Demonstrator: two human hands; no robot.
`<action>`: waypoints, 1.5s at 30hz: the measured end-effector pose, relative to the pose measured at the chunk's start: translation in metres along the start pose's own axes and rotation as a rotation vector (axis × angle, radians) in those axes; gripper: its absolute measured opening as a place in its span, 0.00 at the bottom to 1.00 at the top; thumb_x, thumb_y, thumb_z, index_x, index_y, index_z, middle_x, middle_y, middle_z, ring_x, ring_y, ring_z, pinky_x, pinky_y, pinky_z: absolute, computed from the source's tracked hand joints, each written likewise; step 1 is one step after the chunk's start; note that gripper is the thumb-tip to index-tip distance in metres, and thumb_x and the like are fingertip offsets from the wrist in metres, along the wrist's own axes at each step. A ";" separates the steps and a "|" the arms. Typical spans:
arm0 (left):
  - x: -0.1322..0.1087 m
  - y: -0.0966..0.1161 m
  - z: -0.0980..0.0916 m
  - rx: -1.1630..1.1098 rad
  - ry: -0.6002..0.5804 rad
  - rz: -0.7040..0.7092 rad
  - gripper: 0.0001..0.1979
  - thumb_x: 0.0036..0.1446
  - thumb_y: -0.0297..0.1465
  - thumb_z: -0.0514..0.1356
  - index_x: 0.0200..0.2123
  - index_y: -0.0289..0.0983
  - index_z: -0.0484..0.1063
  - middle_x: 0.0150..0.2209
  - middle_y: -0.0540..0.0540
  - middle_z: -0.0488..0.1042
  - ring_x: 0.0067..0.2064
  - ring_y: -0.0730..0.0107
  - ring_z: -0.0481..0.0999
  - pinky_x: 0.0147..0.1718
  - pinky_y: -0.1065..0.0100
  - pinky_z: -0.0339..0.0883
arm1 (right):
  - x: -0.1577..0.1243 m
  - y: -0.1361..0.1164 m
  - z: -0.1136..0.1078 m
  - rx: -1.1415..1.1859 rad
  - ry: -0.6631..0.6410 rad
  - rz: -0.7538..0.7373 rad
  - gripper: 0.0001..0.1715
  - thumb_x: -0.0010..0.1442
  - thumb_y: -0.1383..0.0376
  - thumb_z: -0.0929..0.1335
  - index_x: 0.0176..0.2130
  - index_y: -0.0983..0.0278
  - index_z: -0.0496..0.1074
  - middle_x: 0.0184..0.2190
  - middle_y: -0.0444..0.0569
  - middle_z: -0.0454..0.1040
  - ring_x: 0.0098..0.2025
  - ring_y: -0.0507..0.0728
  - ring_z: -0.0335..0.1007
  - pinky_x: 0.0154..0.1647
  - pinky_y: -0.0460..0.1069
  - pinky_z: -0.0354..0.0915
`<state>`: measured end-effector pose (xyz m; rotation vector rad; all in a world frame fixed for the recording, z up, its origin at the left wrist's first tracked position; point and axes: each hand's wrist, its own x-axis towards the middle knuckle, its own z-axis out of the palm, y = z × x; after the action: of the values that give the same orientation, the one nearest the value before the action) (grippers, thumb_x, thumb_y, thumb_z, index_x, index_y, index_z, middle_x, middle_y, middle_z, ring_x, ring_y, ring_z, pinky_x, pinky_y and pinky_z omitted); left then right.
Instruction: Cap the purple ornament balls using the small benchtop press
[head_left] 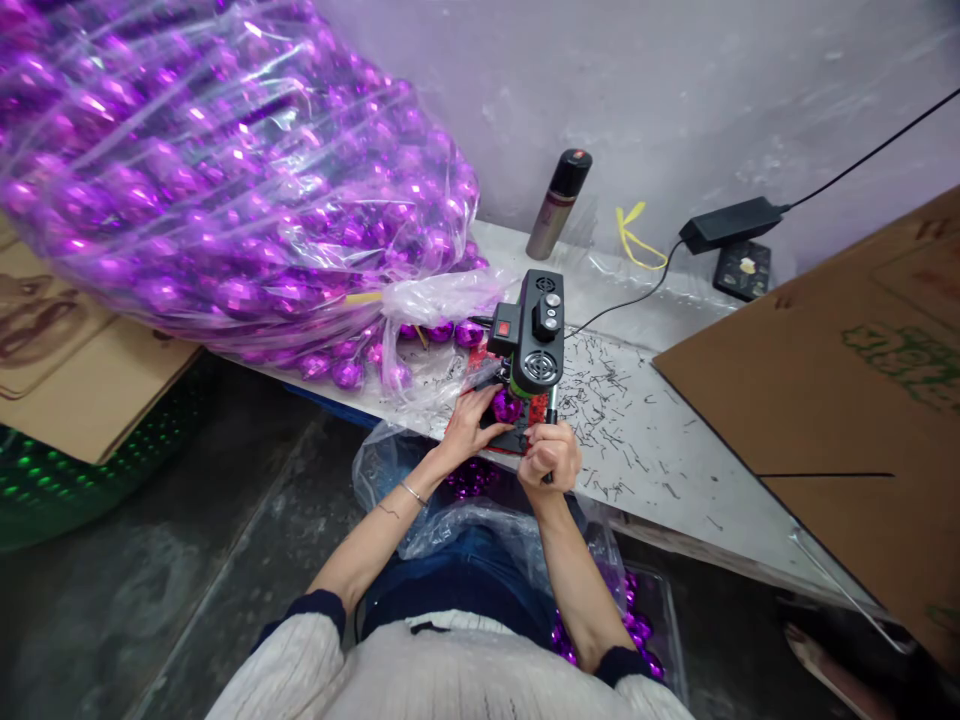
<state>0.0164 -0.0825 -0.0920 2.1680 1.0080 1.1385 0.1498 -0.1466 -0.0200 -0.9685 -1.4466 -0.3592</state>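
A small black bench drill press (541,320), with round vents and a red switch, stands near the table's front edge. Under its head sits a shiny purple bauble (508,406). My left hand (471,428) holds the bauble from the left, fingers behind it and thumb in front. On the right, my right hand (551,456) is closed round the machine's lever (553,402); the fist hides much of the grip. Whether the tool tip touches the bauble is hidden by the machine head. Several more purple baubles (469,332) lie just left of the machine.
A huge clear bag of purple baubles (247,190) fills the left side. Behind the machine stand a spray can (559,205) and a black power adapter (731,224) with its cord. A cardboard box (847,400) borders the right. Dark shavings (607,410) litter the table.
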 end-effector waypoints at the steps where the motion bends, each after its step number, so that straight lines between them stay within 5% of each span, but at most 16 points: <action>1: 0.000 -0.001 0.000 0.001 0.000 0.000 0.35 0.61 0.50 0.65 0.65 0.38 0.65 0.59 0.33 0.76 0.60 0.49 0.77 0.58 0.49 0.69 | -0.001 0.001 0.000 -0.022 -0.020 -0.033 0.17 0.72 0.65 0.57 0.30 0.59 0.59 0.25 0.43 0.68 0.25 0.50 0.65 0.29 0.49 0.63; 4: -0.001 -0.003 0.001 0.000 0.005 0.015 0.36 0.60 0.50 0.65 0.65 0.38 0.65 0.59 0.33 0.76 0.60 0.49 0.76 0.58 0.49 0.69 | 0.001 0.001 0.001 -0.055 -0.043 -0.100 0.17 0.72 0.65 0.57 0.29 0.59 0.58 0.24 0.42 0.67 0.24 0.50 0.65 0.28 0.48 0.62; 8: 0.001 -0.006 0.003 0.007 0.019 0.037 0.37 0.60 0.50 0.65 0.65 0.37 0.65 0.59 0.32 0.76 0.60 0.49 0.77 0.57 0.49 0.70 | 0.021 -0.010 -0.001 -0.009 0.044 0.045 0.18 0.71 0.68 0.57 0.28 0.59 0.59 0.23 0.42 0.66 0.24 0.50 0.64 0.28 0.49 0.62; 13: -0.001 0.008 -0.002 0.026 0.102 0.051 0.36 0.60 0.50 0.65 0.65 0.37 0.64 0.57 0.33 0.77 0.59 0.49 0.78 0.59 0.47 0.70 | 0.062 -0.026 -0.009 -0.010 0.005 0.155 0.17 0.68 0.71 0.61 0.27 0.60 0.62 0.23 0.42 0.67 0.26 0.50 0.64 0.28 0.48 0.59; 16: -0.031 0.029 -0.011 0.045 0.144 0.016 0.37 0.61 0.48 0.65 0.68 0.39 0.61 0.58 0.33 0.76 0.61 0.50 0.77 0.60 0.48 0.71 | 0.068 -0.028 -0.015 0.009 -0.047 0.145 0.16 0.68 0.72 0.62 0.28 0.60 0.62 0.23 0.42 0.67 0.26 0.50 0.64 0.29 0.48 0.59; 21: -0.116 0.049 -0.015 0.120 -0.114 -0.012 0.40 0.57 0.52 0.67 0.66 0.39 0.63 0.56 0.35 0.78 0.55 0.52 0.82 0.51 0.55 0.80 | 0.052 -0.023 -0.020 -0.009 -0.104 0.086 0.15 0.66 0.73 0.62 0.28 0.60 0.63 0.24 0.42 0.68 0.27 0.50 0.65 0.30 0.48 0.60; 23: -0.130 0.050 -0.015 0.182 -0.129 -0.030 0.42 0.53 0.55 0.67 0.65 0.38 0.66 0.54 0.35 0.79 0.52 0.51 0.84 0.46 0.56 0.82 | 0.047 -0.021 -0.020 -0.020 -0.104 0.085 0.15 0.66 0.73 0.62 0.28 0.60 0.63 0.24 0.42 0.69 0.27 0.51 0.66 0.30 0.48 0.61; 26: -0.099 0.044 -0.025 0.195 0.005 0.023 0.28 0.61 0.49 0.65 0.58 0.39 0.72 0.48 0.38 0.82 0.49 0.55 0.85 0.48 0.57 0.81 | 0.044 -0.020 -0.019 -0.017 -0.103 0.082 0.15 0.65 0.74 0.63 0.28 0.61 0.63 0.24 0.42 0.69 0.26 0.51 0.66 0.29 0.48 0.61; 28: -0.049 0.033 -0.038 0.191 0.170 0.032 0.14 0.70 0.38 0.59 0.54 0.40 0.75 0.46 0.41 0.83 0.49 0.60 0.84 0.52 0.58 0.79 | 0.045 -0.020 -0.018 -0.016 -0.095 0.079 0.15 0.65 0.74 0.63 0.28 0.61 0.63 0.24 0.42 0.69 0.26 0.50 0.65 0.29 0.48 0.60; 30: 0.011 0.016 -0.051 0.228 0.289 -0.038 0.12 0.71 0.33 0.55 0.52 0.39 0.76 0.48 0.40 0.82 0.51 0.60 0.82 0.54 0.57 0.76 | 0.045 -0.021 -0.017 -0.015 -0.090 0.077 0.15 0.64 0.75 0.63 0.27 0.61 0.63 0.24 0.42 0.68 0.26 0.50 0.65 0.29 0.47 0.60; 32: 0.066 -0.005 -0.056 0.304 0.269 -0.146 0.12 0.69 0.32 0.58 0.52 0.35 0.75 0.49 0.35 0.80 0.52 0.55 0.81 0.53 0.55 0.76 | 0.046 -0.022 -0.017 -0.014 -0.097 0.070 0.15 0.64 0.75 0.63 0.27 0.60 0.62 0.24 0.42 0.68 0.26 0.50 0.65 0.29 0.47 0.60; 35: 0.119 -0.033 -0.051 0.407 0.076 -0.260 0.16 0.60 0.33 0.67 0.50 0.31 0.75 0.47 0.32 0.80 0.50 0.48 0.81 0.50 0.53 0.75 | 0.047 -0.023 -0.017 -0.022 -0.109 0.051 0.15 0.64 0.75 0.63 0.28 0.60 0.62 0.23 0.42 0.68 0.26 0.51 0.65 0.28 0.47 0.61; 37: 0.134 -0.043 -0.046 0.442 -0.011 -0.311 0.16 0.57 0.33 0.70 0.46 0.31 0.75 0.46 0.31 0.80 0.49 0.46 0.81 0.50 0.52 0.74 | 0.049 -0.024 -0.017 -0.028 -0.108 0.035 0.15 0.63 0.75 0.62 0.28 0.60 0.62 0.23 0.42 0.69 0.25 0.51 0.65 0.27 0.47 0.60; 40: 0.134 -0.042 -0.050 0.390 0.016 -0.366 0.15 0.56 0.35 0.71 0.43 0.32 0.76 0.43 0.33 0.81 0.49 0.46 0.81 0.51 0.52 0.74 | 0.050 -0.024 -0.017 -0.030 -0.107 0.016 0.15 0.63 0.75 0.62 0.28 0.60 0.62 0.23 0.42 0.69 0.25 0.51 0.65 0.27 0.47 0.60; 45: 0.078 -0.013 -0.070 -0.132 0.265 -0.394 0.27 0.58 0.43 0.70 0.55 0.37 0.72 0.49 0.41 0.81 0.50 0.57 0.83 0.52 0.57 0.76 | 0.051 -0.024 -0.018 -0.034 -0.106 0.046 0.15 0.65 0.73 0.62 0.28 0.60 0.61 0.23 0.42 0.68 0.25 0.50 0.64 0.27 0.47 0.59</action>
<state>-0.0179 -0.0072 -0.0265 1.6474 1.3599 1.2736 0.1513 -0.1570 0.0378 -1.0600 -1.5156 -0.3036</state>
